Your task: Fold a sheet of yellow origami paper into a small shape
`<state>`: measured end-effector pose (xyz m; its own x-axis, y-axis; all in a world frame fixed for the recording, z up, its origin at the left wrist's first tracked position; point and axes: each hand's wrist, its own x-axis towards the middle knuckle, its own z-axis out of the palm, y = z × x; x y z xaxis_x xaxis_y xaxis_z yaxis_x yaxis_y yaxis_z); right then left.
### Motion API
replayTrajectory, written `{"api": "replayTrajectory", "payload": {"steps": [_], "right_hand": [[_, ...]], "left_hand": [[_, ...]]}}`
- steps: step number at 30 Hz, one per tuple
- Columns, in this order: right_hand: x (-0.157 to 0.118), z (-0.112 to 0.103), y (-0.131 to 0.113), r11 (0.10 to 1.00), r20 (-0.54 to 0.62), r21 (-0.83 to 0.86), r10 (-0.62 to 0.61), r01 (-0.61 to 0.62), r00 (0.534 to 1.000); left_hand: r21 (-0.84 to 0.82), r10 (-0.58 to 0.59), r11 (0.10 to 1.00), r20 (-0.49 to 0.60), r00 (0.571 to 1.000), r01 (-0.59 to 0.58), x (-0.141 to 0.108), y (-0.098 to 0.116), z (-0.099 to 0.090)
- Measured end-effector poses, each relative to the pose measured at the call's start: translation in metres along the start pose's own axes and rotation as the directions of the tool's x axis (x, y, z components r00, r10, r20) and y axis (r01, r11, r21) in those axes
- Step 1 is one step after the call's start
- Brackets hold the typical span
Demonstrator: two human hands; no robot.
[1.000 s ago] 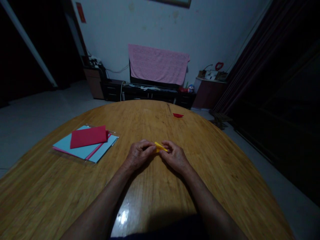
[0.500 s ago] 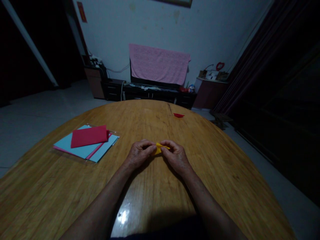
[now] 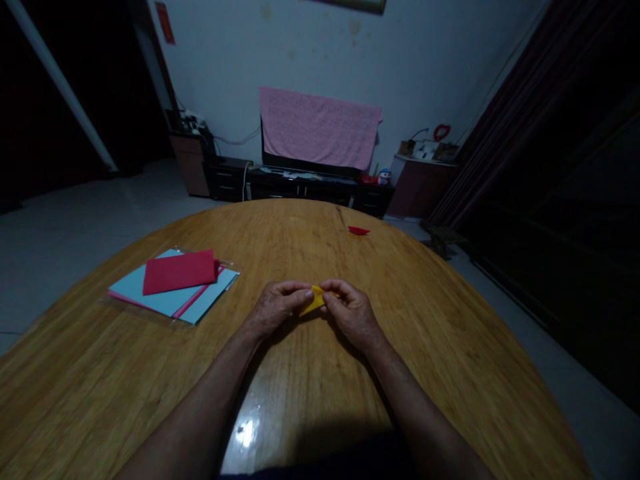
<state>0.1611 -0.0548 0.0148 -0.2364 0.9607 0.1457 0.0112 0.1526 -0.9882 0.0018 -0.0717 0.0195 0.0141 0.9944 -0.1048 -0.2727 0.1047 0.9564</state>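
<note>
A small piece of folded yellow paper (image 3: 313,304) is held between my two hands, just above the middle of the wooden table (image 3: 420,313). My left hand (image 3: 277,305) pinches its left side between thumb and fingers. On the other side, my right hand (image 3: 350,310) grips the paper with the thumb on the near face and the fingers behind. Parts of the paper are covered by my fingers, so its full shape does not show.
To the left lies a clear plastic packet of light blue and pink paper (image 3: 135,283), with a folded red paper (image 3: 180,272) on top. A small red folded paper (image 3: 359,231) rests near the far edge. Beyond the table, a pink cloth (image 3: 320,127) drapes over a screen.
The yellow paper has turned slightly in my fingers, and more of its lower left part shows below my left thumb. Both hands stay in nearly the same place.
</note>
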Motion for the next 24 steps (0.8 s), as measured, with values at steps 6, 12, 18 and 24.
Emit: {"api": "replayTrajectory", "payload": {"steps": [6,12,18,24], "right_hand": [[-0.0005,0.0023,-0.0025,1.0,-0.001,-0.024,-0.006,0.006,1.0],[-0.0003,0.0028,-0.0016,0.998,0.002,-0.039,-0.042,0.042,0.999],[-0.0015,0.004,-0.0076,0.995,-0.012,-0.055,-0.084,0.083,0.996],[-0.0023,0.0041,-0.0082,0.994,-0.004,-0.065,-0.087,0.087,0.996]], "left_hand": [[-0.026,0.0,1.0,0.03,1.0,0.001,0.0023,-0.0068,-0.0047],[-0.01,-0.002,1.0,0.03,1.0,0.002,0.0014,-0.0043,-0.0048],[-0.042,-0.03,0.999,0.021,0.999,0.031,-0.0015,-0.0005,-0.0007],[-0.046,-0.024,0.999,0.02,1.0,0.025,-0.0038,0.0019,0.0013]]}}
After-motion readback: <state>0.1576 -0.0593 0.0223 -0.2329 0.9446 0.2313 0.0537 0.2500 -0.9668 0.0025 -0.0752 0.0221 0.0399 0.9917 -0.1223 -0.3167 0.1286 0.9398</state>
